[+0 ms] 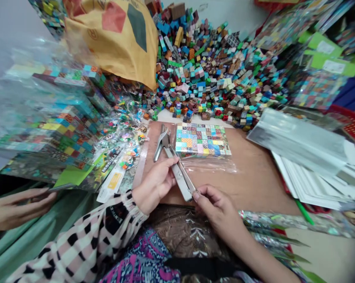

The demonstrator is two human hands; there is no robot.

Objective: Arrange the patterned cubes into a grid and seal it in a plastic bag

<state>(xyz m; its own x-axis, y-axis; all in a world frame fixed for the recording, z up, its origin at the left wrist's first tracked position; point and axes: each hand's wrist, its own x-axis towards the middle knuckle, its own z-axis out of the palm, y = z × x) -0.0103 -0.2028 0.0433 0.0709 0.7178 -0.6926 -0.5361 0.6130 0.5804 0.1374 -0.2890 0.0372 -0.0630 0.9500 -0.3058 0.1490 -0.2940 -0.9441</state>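
A silver plier stapler [180, 177] lies slantwise over the brown board, its handles [161, 142] pointing away from me. My left hand [161, 177] is closed round its middle, the thumb on top. At the near end, my right hand [214, 202] pinches the stapler's thin rail, which stands a little apart from the body. Just beyond, a clear plastic bag holding a flat block of many-coloured patterned cubes [202, 139] rests on the board. Whether any staples are in the stapler I cannot make out.
A big heap of small coloured blocks [209, 70] spreads behind the brown board [254, 184]. Bagged blocks [68, 133] and a yellow bag [115, 43] stand left. White cards [310, 177] lie right, by a red basket [350, 124]. Another person's hand [21, 206] is at far left.
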